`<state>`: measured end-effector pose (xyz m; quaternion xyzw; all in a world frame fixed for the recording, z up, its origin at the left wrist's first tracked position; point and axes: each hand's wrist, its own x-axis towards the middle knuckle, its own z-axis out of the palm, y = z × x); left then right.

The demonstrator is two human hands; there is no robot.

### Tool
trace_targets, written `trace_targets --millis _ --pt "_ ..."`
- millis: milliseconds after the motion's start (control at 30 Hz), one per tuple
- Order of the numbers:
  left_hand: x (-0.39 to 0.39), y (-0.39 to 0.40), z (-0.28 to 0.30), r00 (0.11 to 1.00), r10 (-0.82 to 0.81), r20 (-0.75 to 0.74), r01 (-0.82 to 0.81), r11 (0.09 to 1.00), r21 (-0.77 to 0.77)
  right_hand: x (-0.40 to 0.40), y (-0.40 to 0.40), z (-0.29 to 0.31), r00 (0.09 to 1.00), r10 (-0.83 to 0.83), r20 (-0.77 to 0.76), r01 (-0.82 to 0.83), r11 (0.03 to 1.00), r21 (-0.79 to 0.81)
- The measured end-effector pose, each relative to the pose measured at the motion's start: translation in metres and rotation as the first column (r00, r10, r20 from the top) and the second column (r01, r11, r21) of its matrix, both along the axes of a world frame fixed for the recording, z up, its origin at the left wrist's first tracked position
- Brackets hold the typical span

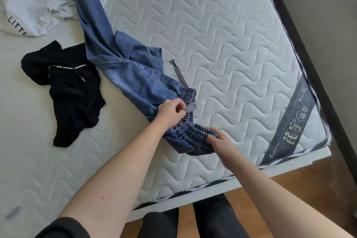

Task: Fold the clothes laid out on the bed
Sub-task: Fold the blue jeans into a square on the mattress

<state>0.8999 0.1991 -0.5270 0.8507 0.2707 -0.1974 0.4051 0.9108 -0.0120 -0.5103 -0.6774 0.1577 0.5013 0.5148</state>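
A pair of blue jeans (pixel 123 67) with an elastic waistband lies bunched on the white quilted mattress (pixel 222 35), its legs trailing to the upper left. My left hand (pixel 171 111) pinches the waistband at its upper part, next to the grey drawstring (pixel 180 74). My right hand (pixel 218 139) grips the lower end of the gathered waistband (pixel 195 133). A crumpled black garment (pixel 71 91) with a white cord lies to the left. A white printed garment (pixel 32 2) is heaped at the top left.
The mattress corner with a dark label band (pixel 293 123) lies to the right, edged by a dark bed frame (pixel 301 31). Wooden floor (pixel 301 183) and my dark-trousered legs (pixel 193 220) show below the bed's near edge.
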Motion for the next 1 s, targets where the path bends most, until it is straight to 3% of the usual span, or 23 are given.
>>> trace_targets --millis 200,267,333,400,500,567,667,800,900,1000 --pt "-0.004 -0.002 0.014 0.981 0.011 0.191 -0.006 1.000 -0.027 -0.001 0.003 -0.007 0.990 -0.139 -0.022 0.138 0.990 -0.026" --pt "-0.004 -0.003 0.019 0.992 -0.055 0.114 0.060 0.997 -0.041 -0.001 0.002 -0.009 0.986 -0.167 -0.023 0.166 0.986 -0.033" --pt "-0.003 -0.004 0.022 0.983 -0.169 -0.068 0.170 0.985 0.007 -0.002 0.002 -0.010 0.985 -0.170 -0.025 0.169 0.985 -0.036" --pt "-0.003 -0.002 0.023 0.938 -0.264 -0.223 0.285 0.956 0.065 -0.002 0.003 -0.010 0.985 -0.174 -0.021 0.173 0.984 -0.041" --pt "-0.004 0.001 0.025 0.853 -0.393 -0.343 0.466 0.870 0.163 -0.003 0.007 -0.010 0.986 -0.165 0.000 0.165 0.985 -0.056" --pt "-0.005 0.003 0.026 0.845 -0.408 -0.346 0.498 0.836 0.229 -0.005 0.010 -0.009 0.988 -0.155 0.015 0.156 0.985 -0.070" --pt "-0.010 0.006 0.031 0.918 -0.355 -0.178 0.392 0.878 0.273 -0.005 0.011 -0.011 0.980 -0.197 0.024 0.198 0.976 -0.085" --pt "-0.020 0.002 0.055 0.979 -0.150 0.141 0.160 0.985 -0.062 -0.004 0.007 -0.020 0.974 -0.223 0.029 0.225 0.969 -0.106" --pt "-0.024 -0.001 0.076 0.975 0.034 0.221 0.035 0.953 -0.300 -0.003 0.005 -0.027 0.968 -0.251 0.016 0.252 0.962 -0.111" --pt "-0.035 0.001 0.088 0.928 0.235 0.288 -0.055 0.853 -0.519 0.000 0.005 -0.032 0.959 -0.283 0.015 0.283 0.953 -0.110"
